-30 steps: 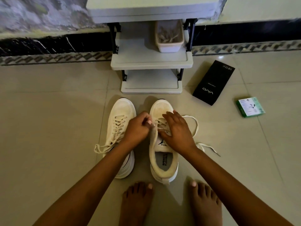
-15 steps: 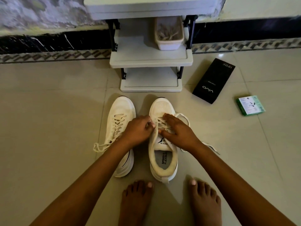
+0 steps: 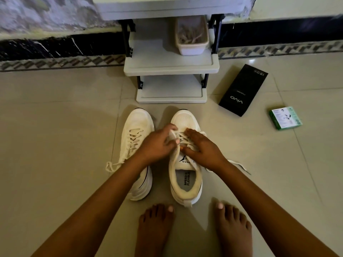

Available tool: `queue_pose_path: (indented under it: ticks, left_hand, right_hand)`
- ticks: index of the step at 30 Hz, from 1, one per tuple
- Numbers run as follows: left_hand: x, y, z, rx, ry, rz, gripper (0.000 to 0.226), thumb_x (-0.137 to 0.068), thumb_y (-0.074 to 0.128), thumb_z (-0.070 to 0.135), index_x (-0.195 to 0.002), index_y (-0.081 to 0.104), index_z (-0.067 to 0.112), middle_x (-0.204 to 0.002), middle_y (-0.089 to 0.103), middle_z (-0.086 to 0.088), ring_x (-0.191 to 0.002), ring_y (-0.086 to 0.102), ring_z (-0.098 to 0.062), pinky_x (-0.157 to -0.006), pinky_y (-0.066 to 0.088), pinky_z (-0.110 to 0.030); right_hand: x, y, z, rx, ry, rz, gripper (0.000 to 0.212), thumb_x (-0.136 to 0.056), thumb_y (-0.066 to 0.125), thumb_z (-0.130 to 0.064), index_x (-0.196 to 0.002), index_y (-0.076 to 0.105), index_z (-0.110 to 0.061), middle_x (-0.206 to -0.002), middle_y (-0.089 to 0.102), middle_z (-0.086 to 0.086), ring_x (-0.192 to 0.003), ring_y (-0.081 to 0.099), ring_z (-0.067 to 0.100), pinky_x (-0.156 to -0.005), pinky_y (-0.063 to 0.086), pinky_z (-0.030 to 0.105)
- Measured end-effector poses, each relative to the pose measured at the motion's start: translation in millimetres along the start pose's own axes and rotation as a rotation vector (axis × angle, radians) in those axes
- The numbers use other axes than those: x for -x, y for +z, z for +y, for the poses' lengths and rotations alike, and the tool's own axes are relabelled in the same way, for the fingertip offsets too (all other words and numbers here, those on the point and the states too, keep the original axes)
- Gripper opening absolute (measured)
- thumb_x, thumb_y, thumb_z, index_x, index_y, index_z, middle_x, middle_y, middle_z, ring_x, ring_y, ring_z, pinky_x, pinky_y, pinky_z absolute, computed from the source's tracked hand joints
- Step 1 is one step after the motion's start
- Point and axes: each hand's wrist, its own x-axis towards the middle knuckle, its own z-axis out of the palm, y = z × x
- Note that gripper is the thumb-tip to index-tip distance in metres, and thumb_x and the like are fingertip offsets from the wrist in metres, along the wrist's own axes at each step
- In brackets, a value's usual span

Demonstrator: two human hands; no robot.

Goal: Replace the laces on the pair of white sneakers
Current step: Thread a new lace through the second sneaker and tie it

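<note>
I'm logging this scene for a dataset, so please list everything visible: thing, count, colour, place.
Right sneaker: 1, white, floor centre, both hands on its lacing.
Left sneaker: 1, white, beside it, still laced.
Lace on right sneaker: 1, cream, loose end trailing on the floor.
Shelf rack: 1, grey with black posts, against the wall.
Tub: 1, white, on the rack's middle shelf; contents unclear.
Phone box: 1, black, floor right of the rack.
Small box: 1, green and white, floor far right.
Floor: beige tiles.
Feet: 2, bare, bottom centre.
Left hand: pinches the lace.
Right hand: fingers on the lacing.
</note>
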Motion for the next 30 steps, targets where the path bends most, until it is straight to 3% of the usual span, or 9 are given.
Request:
queue_pose_path:
  ticks: [4, 7, 9, 11, 13, 17, 22, 26, 30]
  left_hand:
    - [-5.7, 4.6, -0.8, -0.141, 0.006, -0.001, 0.022, -0.097, 0.048, 0.028, -0.096, 0.056, 0.008, -0.093, 0.065, -0.012, -0.086, 0.06, -0.028, -0.077, 0.049, -0.038]
    - [-3.7, -17.5, 10.1, 0.491, -0.193, 0.053, 0.017, -0.097, 0.047, 0.019, -0.087, 0.058, 0.013, -0.081, 0.059, -0.005, -0.075, 0.055, -0.016, -0.07, 0.045, -0.027]
    - [-4.9, -42.8, 10.9, 0.817, -0.236, 0.202, 0.021, -0.098, 0.044, 0.016, -0.08, 0.055, 0.018, -0.067, 0.053, 0.006, -0.06, 0.047, -0.006, -0.061, 0.038, -0.021]
    - [-9.3, -54.1, 5.8, 0.699, -0.22, 0.295, 0.021, -0.098, 0.046, 0.019, -0.078, 0.053, 0.018, -0.064, 0.048, 0.006, -0.058, 0.043, -0.008, -0.059, 0.035, -0.022]
    - [-10.9, -45.3, 3.7, 0.413, -0.239, 0.272, 0.007, -0.097, 0.049, 0.024, -0.094, 0.053, 0.019, -0.078, 0.052, 0.002, -0.069, 0.049, -0.012, -0.062, 0.039, -0.025]
    - [0.2, -8.6, 4.3, 0.06, -0.104, 0.053, 0.042, -0.093, 0.056, 0.026, -0.131, 0.039, 0.03, -0.099, 0.056, 0.004, -0.087, 0.061, -0.018, -0.075, 0.052, -0.032]
    - [-1.2, 1.1, 0.0, -0.123, -0.04, 0.022, 0.014, -0.094, 0.054, 0.025, -0.098, 0.06, 0.013, -0.093, 0.065, -0.005, -0.086, 0.06, -0.024, -0.073, 0.044, -0.029]
    - [1.5, -17.4, 13.8, 0.339, -0.155, -0.04, 0.012, -0.095, 0.05, 0.018, -0.089, 0.06, 0.014, -0.082, 0.059, -0.002, -0.074, 0.054, -0.016, -0.068, 0.046, -0.028]
    - [3.1, -39.5, 18.3, 0.675, -0.231, 0.066, 0.018, -0.097, 0.048, 0.015, -0.082, 0.059, 0.017, -0.073, 0.053, 0.003, -0.061, 0.043, -0.008, -0.068, 0.042, -0.025]
  right_hand:
    - [-1.1, 1.5, 1.1, 0.005, -0.003, 0.001, 0.064, -0.091, 0.052, -0.045, -0.147, 0.028, -0.026, -0.153, 0.028, -0.007, -0.14, 0.028, 0.013, -0.107, 0.029, 0.028]
    - [0.1, 1.1, 1.1, 0.01, -0.006, -0.005, 0.064, -0.091, 0.051, -0.048, -0.147, 0.027, -0.027, -0.153, 0.028, -0.007, -0.14, 0.028, 0.014, -0.108, 0.029, 0.03]
    - [0.5, 1.0, 0.9, 0.003, -0.001, -0.01, 0.064, -0.091, 0.05, -0.048, -0.147, 0.025, -0.028, -0.154, 0.027, -0.007, -0.14, 0.028, 0.015, -0.109, 0.029, 0.032]
    - [0.5, 1.8, 1.3, 0.005, -0.003, -0.013, 0.065, -0.092, 0.049, -0.049, -0.147, 0.024, -0.028, -0.154, 0.026, -0.007, -0.14, 0.027, 0.016, -0.11, 0.028, 0.032]
    - [0.8, 2.0, 1.8, 0.006, -0.005, -0.016, 0.065, -0.092, 0.049, -0.049, -0.148, 0.024, -0.027, -0.154, 0.025, -0.007, -0.141, 0.026, 0.015, -0.111, 0.027, 0.032]
    - [0.3, 2.7, 2.9, 0.017, -0.019, -0.009, 0.064, -0.092, 0.05, -0.046, -0.147, 0.026, -0.026, -0.154, 0.025, -0.006, -0.141, 0.024, 0.014, -0.11, 0.025, 0.027]
    - [2.1, 7.5, 6.3, 0.0, -0.038, -0.043, 0.063, -0.096, 0.043, -0.045, -0.149, 0.018, -0.023, -0.157, 0.016, -0.005, -0.145, 0.013, 0.012, -0.113, 0.015, 0.024]
    - [3.5, 13.9, 13.1, 0.082, -0.083, -0.089, 0.069, -0.092, 0.023, -0.056, -0.151, 0.008, -0.022, -0.159, 0.002, -0.007, -0.145, -0.001, 0.008, -0.109, -0.002, 0.017]
    - [2.3, 15.7, 15.7, 0.102, -0.094, -0.103, 0.061, -0.099, 0.026, -0.046, -0.151, 0.002, -0.023, -0.159, -0.003, -0.008, -0.145, -0.005, 0.006, -0.109, -0.005, 0.017]
